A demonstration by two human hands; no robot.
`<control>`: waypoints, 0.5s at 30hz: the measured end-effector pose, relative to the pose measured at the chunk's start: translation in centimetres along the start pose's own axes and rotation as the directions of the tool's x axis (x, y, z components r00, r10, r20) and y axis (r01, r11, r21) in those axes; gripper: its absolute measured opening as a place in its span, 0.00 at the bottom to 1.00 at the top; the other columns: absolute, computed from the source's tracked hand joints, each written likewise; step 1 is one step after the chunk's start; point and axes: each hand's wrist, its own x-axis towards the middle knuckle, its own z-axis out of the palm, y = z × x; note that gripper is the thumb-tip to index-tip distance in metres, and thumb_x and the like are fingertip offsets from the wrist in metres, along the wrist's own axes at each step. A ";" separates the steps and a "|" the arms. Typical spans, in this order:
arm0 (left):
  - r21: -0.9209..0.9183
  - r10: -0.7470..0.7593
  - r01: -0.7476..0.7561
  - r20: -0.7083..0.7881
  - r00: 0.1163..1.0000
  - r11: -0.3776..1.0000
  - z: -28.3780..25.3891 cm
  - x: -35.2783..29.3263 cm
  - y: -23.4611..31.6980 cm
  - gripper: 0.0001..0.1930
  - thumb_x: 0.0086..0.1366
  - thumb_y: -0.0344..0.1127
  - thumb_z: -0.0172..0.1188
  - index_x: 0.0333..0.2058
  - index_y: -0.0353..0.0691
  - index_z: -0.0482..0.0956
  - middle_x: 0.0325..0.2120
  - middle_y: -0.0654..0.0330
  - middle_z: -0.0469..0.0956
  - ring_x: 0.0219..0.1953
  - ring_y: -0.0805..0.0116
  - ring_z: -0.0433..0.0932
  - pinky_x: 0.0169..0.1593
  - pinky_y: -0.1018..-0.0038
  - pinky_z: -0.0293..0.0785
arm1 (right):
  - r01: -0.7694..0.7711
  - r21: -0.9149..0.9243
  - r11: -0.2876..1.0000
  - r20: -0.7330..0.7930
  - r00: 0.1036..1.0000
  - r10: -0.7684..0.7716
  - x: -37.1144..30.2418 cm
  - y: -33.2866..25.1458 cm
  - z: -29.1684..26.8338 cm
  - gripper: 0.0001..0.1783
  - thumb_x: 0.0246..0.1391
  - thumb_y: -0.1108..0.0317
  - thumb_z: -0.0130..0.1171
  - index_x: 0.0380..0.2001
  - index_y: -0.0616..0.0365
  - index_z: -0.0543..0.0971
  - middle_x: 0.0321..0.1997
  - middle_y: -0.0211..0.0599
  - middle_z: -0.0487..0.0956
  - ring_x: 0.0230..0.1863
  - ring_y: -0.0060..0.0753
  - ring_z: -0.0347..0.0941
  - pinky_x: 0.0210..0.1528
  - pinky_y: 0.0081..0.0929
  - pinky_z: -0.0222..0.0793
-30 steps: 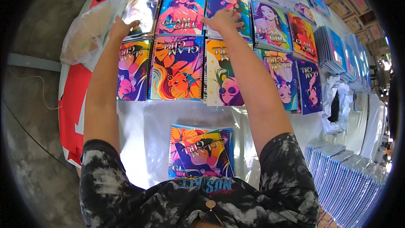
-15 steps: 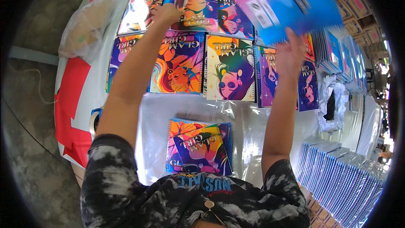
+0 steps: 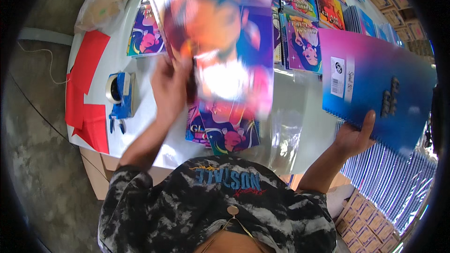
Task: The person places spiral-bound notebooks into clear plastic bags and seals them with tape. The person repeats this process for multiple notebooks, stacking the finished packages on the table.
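B/c notebook (image 3: 213, 28) in L fingers (image 3: 182, 75) blurs, details unclear

Left hand (image 3: 169, 89) left of centre (a bit blurred), gripping; left forearm (image 3: 146, 144) slants up-right from lower left. Right hand (image 3: 354, 139) right of centre, clasped, right thumb (image 3: 369, 122) pointing up; right forearm (image 3: 322, 171) angled up-right.

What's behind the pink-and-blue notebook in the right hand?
A row of spiral-bound notebooks shows below the pink-and-blue notebook and right hand. Part of the row is covered; anything else back there can't be seen.
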 end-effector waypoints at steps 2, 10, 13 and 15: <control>0.102 -0.179 0.176 0.020 0.984 0.979 -1.4 -6.9 -3.9 0.07 0.61 0.33 0.58 0.33 0.38 0.70 0.23 0.68 0.68 0.25 0.83 0.65 0.29 0.84 0.62 | 0.015 0.159 0.987 0.135 0.990 -0.037 -2.8 0.1 -1.2 0.29 0.51 0.76 0.53 0.57 0.65 0.60 0.59 0.51 0.64 0.58 0.46 0.63 0.59 0.44 0.62; 0.183 -0.150 0.154 -0.040 0.988 0.971 -6.8 -11.4 -2.2 0.12 0.67 0.33 0.47 0.45 0.34 0.68 0.36 0.61 0.69 0.36 0.74 0.68 0.43 0.76 0.66 | 0.628 -0.266 0.732 0.947 0.027 0.321 -13.2 8.2 -2.0 0.27 0.38 0.72 0.60 0.46 0.35 0.77 0.56 0.25 0.72 0.64 0.36 0.58 0.65 0.50 0.41; -0.284 0.090 -0.129 -0.147 0.985 0.950 -7.2 -9.9 0.6 0.15 0.68 0.31 0.44 0.51 0.33 0.64 0.40 0.61 0.70 0.38 0.75 0.69 0.46 0.76 0.67 | 0.674 -0.252 0.694 0.917 -0.062 0.394 -12.4 10.0 -2.1 0.27 0.38 0.77 0.58 0.45 0.37 0.77 0.56 0.23 0.72 0.65 0.34 0.55 0.66 0.52 0.39; -0.133 -0.066 0.047 -0.144 0.987 0.990 -5.3 -9.5 1.7 0.14 0.67 0.32 0.47 0.49 0.33 0.67 0.45 0.58 0.71 0.40 0.74 0.71 0.46 0.75 0.67 | 0.617 -0.261 0.742 0.916 -0.086 0.393 -10.6 10.9 -0.7 0.26 0.39 0.77 0.57 0.44 0.37 0.77 0.55 0.24 0.73 0.65 0.34 0.56 0.66 0.52 0.39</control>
